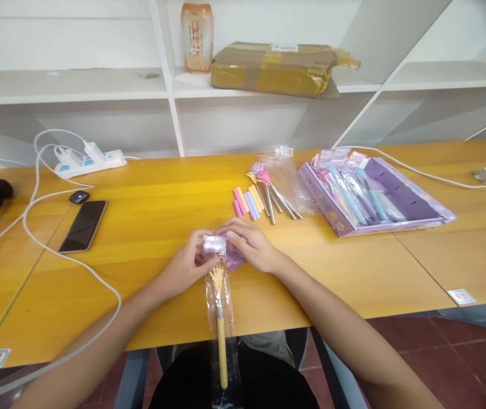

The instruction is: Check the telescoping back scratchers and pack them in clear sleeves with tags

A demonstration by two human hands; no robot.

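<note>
My left hand (186,262) and my right hand (249,245) meet at the front middle of the yellow table (149,227). Both pinch the folded top of a clear plastic sleeve (215,245) with a purple header card (234,260) behind it. Inside the sleeve hangs a yellow hand-shaped back scratcher (220,324), its handle reaching down past the table's edge toward my lap. Just beyond my hands lie several loose scratchers (264,196) with pastel handles and metal stems.
A purple display box (396,199) of packed scratchers lies at the right, an empty clear bag (285,176) beside it. A phone (83,225), a mouse (79,196), a power strip (89,161) and white cables sit at the left. Shelves behind hold a taped parcel (277,68).
</note>
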